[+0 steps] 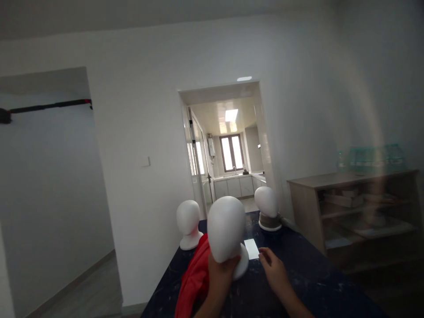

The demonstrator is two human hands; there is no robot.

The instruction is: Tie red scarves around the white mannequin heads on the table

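Bare tabletop (318,278) lies open at three o'clock from the right hand (274,270). The near foam head (226,229) blocks nine, red cloth (195,278) beyond it; a far head (266,204) stands at twelve.

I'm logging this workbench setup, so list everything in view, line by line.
white foam mannequin heads: three, white; one near, gripped at the neck, one back left, one back right on a grey base.
red fabric cloth: one, red; table's left edge, beside the near head.
white rectangular card: one, white; flat on the table, right of the near head.
dark blue marbled table: one, dark blue; foreground.
light wooden shelf unit: one, pale brown; right wall.
left hand: one; closed around the near head's neck.
right hand: one; open, beside the card.
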